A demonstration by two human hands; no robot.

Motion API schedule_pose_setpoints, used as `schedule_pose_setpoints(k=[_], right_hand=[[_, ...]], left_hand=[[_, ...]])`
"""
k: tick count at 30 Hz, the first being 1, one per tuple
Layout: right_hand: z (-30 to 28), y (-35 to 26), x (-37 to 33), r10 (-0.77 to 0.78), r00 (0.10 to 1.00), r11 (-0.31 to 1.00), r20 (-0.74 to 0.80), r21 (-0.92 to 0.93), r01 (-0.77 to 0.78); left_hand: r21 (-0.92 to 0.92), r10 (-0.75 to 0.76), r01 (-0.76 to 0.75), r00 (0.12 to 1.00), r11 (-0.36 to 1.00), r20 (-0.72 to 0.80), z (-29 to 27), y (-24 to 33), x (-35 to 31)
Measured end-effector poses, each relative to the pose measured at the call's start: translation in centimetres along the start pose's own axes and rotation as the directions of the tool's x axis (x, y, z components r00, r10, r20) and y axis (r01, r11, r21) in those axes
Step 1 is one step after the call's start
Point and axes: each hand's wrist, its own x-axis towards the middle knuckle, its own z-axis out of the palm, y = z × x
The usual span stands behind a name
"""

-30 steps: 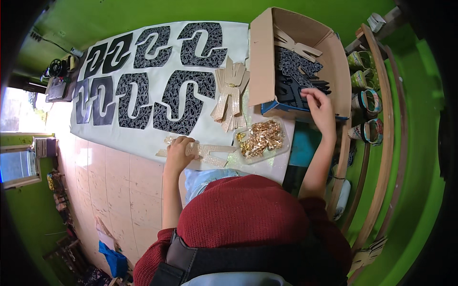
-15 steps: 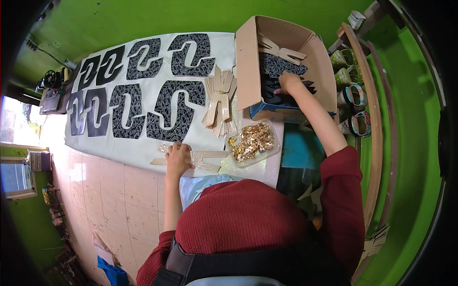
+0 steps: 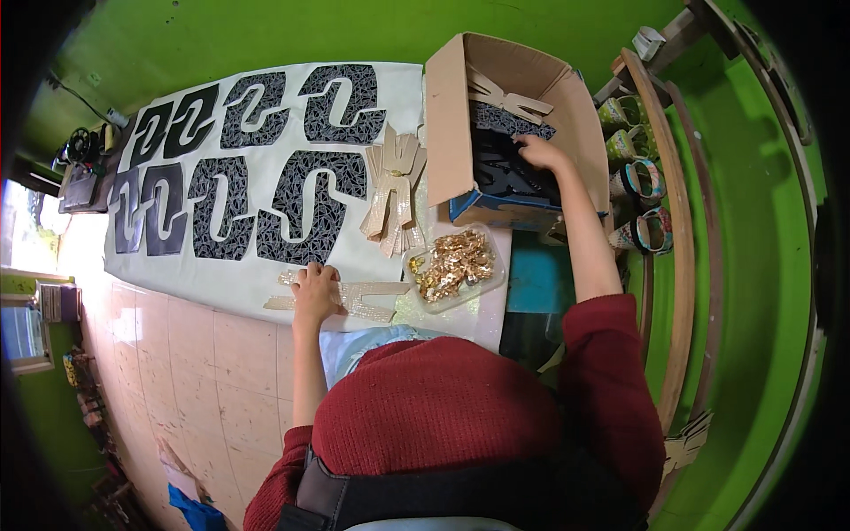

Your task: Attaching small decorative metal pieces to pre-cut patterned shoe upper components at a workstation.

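Note:
My left hand [image 3: 316, 290] lies palm down on a beige, textured, X-shaped strap piece [image 3: 367, 299] near the table's front edge, its fingers somewhat spread. Inside the cardboard box [image 3: 449, 124], my right hand [image 3: 540, 155] has its fingers and thumb closed at the edge of a dark cut-out piece [image 3: 500, 164]. Farther back in that box lie a black-and-grey patterned piece [image 3: 503, 119] and another beige strap piece [image 3: 509, 96]. Beside the box is a stack of beige strap pieces [image 3: 394, 190]. A clear tub [image 3: 434, 307] of gold, shiny small parts stands between my hands.
Black and patterned S-shaped cut-outs [image 3: 305, 208] lie in two rows on the white tabletop [image 3: 243, 279]. On the right, patterned sandals [image 3: 637, 181] sit by a wooden rack [image 3: 675, 265]. A green wall [image 3: 310, 31] rises behind the table.
My right hand has shifted within the box, and more of the dark pieces beneath it now shows. My left hand stays on the beige strap piece. The whole view has slid slightly.

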Motion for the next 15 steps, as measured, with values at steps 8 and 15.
schedule_pose_setpoints(k=[8, 15], right_hand=[[-2.4, -2.5, -5.9, -0.358, 0.916, 0.69, 0.182, 0.712, 0.128], [-2.9, -3.6, -8.5, -0.441, 0.883, 0.697, 0.16, 0.681, 0.225]], left_hand=[[-0.013, -0.009, 0.009, 1.0, 1.0, 0.012, -0.2, -0.3, 0.0], [-0.016, -0.008, 0.008, 1.0, 1.0, 0.017, -0.2, -0.2, 0.1]])
